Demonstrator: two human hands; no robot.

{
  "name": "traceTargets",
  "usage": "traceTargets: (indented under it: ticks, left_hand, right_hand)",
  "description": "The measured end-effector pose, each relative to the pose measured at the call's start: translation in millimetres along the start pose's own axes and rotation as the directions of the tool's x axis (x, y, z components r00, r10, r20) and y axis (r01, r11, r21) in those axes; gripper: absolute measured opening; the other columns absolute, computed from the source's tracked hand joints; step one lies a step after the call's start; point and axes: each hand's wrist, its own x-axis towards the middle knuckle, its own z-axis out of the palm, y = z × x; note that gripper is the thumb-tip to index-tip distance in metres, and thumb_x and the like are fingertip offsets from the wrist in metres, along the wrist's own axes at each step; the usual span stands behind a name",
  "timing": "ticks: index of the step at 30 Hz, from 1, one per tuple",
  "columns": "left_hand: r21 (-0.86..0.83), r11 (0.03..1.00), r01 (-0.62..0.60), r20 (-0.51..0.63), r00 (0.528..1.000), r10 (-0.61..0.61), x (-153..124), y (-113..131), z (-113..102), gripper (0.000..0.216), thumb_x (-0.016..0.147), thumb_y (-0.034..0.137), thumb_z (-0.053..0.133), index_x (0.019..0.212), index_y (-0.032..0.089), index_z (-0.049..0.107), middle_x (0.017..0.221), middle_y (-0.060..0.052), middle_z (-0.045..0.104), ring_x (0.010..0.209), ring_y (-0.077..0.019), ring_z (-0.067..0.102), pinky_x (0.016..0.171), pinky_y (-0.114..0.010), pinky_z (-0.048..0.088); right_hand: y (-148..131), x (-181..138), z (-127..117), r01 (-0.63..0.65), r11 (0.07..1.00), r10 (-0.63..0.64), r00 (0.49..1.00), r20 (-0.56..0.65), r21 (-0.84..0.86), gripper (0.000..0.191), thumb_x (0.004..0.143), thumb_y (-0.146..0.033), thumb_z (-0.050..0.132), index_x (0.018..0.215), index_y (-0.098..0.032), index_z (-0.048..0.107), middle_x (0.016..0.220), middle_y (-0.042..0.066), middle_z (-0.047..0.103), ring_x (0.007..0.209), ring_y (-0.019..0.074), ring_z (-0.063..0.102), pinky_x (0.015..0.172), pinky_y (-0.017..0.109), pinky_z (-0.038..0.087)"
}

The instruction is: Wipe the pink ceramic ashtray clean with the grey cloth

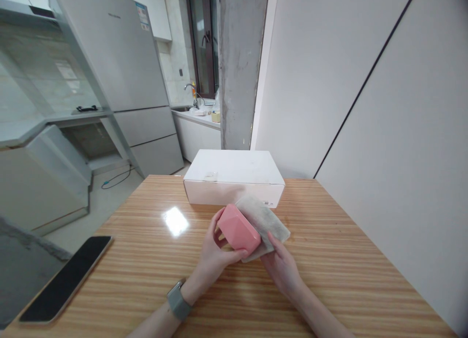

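Over the middle of the wooden table, my left hand (215, 248) grips a glossy pink box-like object (239, 229) with faceted sides, fingers and thumb around its edges. What kind of object it is I cannot make out. My right hand (280, 262) pinches a grey-white cloth (265, 221), with the thumb on top and the other fingers underneath. The cloth lies against the right side of the pink object and is partly hidden behind it. A watch with a grey-green band (179, 301) is on my left wrist.
A white cardboard box (234, 167) stands just beyond my hands. On the table's left edge lies a black flat slab (68, 279) with a pale rim. A white wall (365, 133) runs along the right; a grey fridge (120, 60) stands back left.
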Motion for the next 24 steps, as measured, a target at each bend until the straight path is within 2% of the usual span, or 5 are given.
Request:
traceTargets:
  ticks: [6,14,17,20,24]
  left_hand:
    - [0.015,0.994,-0.108,-0.035,0.993,0.108,-2.4,1.1,2.8,0.102,0.042,0.022,0.090,0.133,0.027,0.044,0.136,-0.011,0.052,0.118,-0.0320,0.054,0.089,-0.036,0.051]
    - [-0.109,0.992,0.059,0.070,0.996,-0.051,-4.8,2.6,5.7,0.120,0.039,0.023,0.092,0.141,0.037,0.028,0.129,-0.008,0.052,0.101,-0.0255,0.060,0.076,-0.031,0.054]
    - [-0.216,0.968,0.124,0.111,0.989,-0.102,-4.7,3.8,2.1,0.100,0.057,0.034,0.085,0.140,0.038,0.029,0.130,-0.008,0.050,0.100,-0.0231,0.058,0.073,-0.030,0.054]
    - [-0.233,0.959,0.163,0.125,0.983,-0.137,-3.7,2.1,-1.3,0.079,0.074,0.035,0.074,0.140,0.038,0.030,0.127,-0.007,0.052,0.094,-0.0193,0.059,0.071,-0.029,0.054]
    - [-0.195,0.980,0.037,0.110,0.994,-0.015,-1.3,-4.7,-2.6,0.095,0.060,0.032,0.084,0.140,0.032,0.033,0.124,-0.008,0.055,0.099,-0.0216,0.059,0.081,-0.031,0.052]
  right_hand:
    - [-0.6,-1.5,-1.7,0.001,1.000,-0.001,1.000,0.009,0.020,0.036,0.071,-0.042,0.077,0.100,-0.021,0.075,0.111,0.006,0.075,0.125,0.0308,0.055,0.111,0.046,0.035]
    - [-4.8,-2.0,6.7,-0.046,0.999,0.046,0.997,0.066,-0.008,0.036,0.072,-0.046,0.075,0.097,-0.021,0.076,0.107,0.006,0.076,0.129,0.0301,0.052,0.110,0.045,0.036]
    - [-4.3,-0.6,5.8,-0.031,1.000,0.031,0.999,0.034,-0.003,0.038,0.070,-0.045,0.076,0.098,-0.020,0.075,0.108,0.006,0.076,0.128,0.0304,0.052,0.110,0.045,0.035]
    - [-3.9,0.1,5.6,-0.023,1.000,0.023,1.000,0.017,-0.006,0.041,0.070,-0.045,0.076,0.101,-0.018,0.075,0.109,0.007,0.076,0.128,0.0305,0.052,0.111,0.046,0.034]
    - [-3.9,0.0,6.3,-0.023,1.000,0.024,0.998,0.060,-0.003,0.040,0.072,-0.045,0.075,0.102,-0.018,0.074,0.115,0.007,0.073,0.128,0.0295,0.052,0.111,0.044,0.034]
